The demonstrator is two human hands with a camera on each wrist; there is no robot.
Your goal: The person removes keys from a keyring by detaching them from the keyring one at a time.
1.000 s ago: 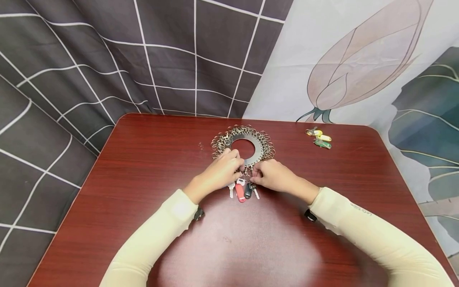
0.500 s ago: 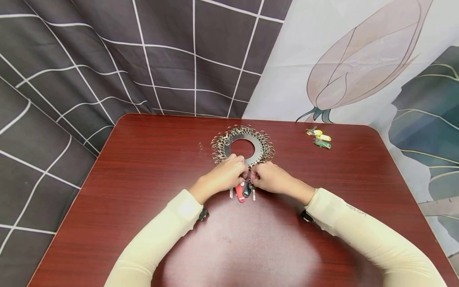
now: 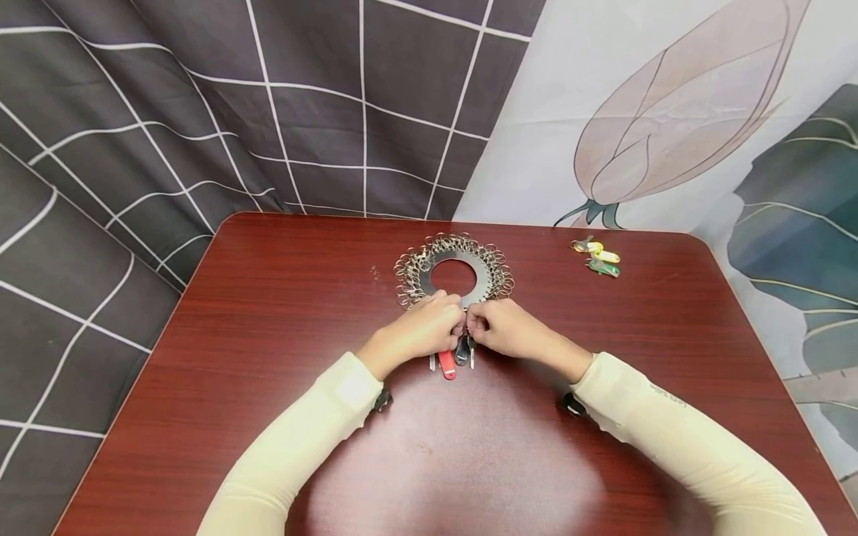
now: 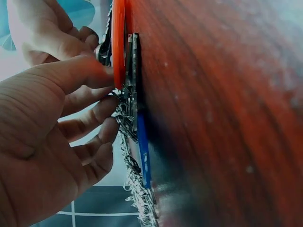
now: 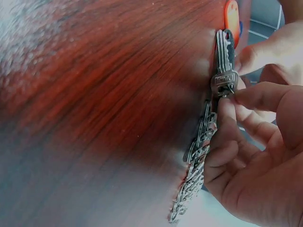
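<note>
A flat grey metal disc [image 3: 482, 279] with an open centre lies on the table, fringed with many small clasps and rings. At its near edge my left hand [image 3: 429, 325] pinches metal by a red key tag [image 3: 447, 365]; the exact piece is mostly hidden, seemingly a key ring. Close beside it, my right hand [image 3: 507, 327] pinches the ring at the head of a silver key [image 5: 224, 78] between thumb and forefinger. A black key tag [image 3: 462, 352] hangs between the hands. In the left wrist view a blue key tag [image 4: 145, 156] stands beyond the red one.
Yellow key tags [image 3: 606, 256] and a green key tag [image 3: 604, 268] with keys lie at the back right of the brown table [image 3: 302, 283]. A dark checked curtain [image 3: 315, 112] and a flower-printed cloth [image 3: 536, 134] hang behind the table.
Both hands have closed in on each other over the disc's near edge, the left shifting right and toward the person. The black tag and the key beside it have shifted slightly.
</note>
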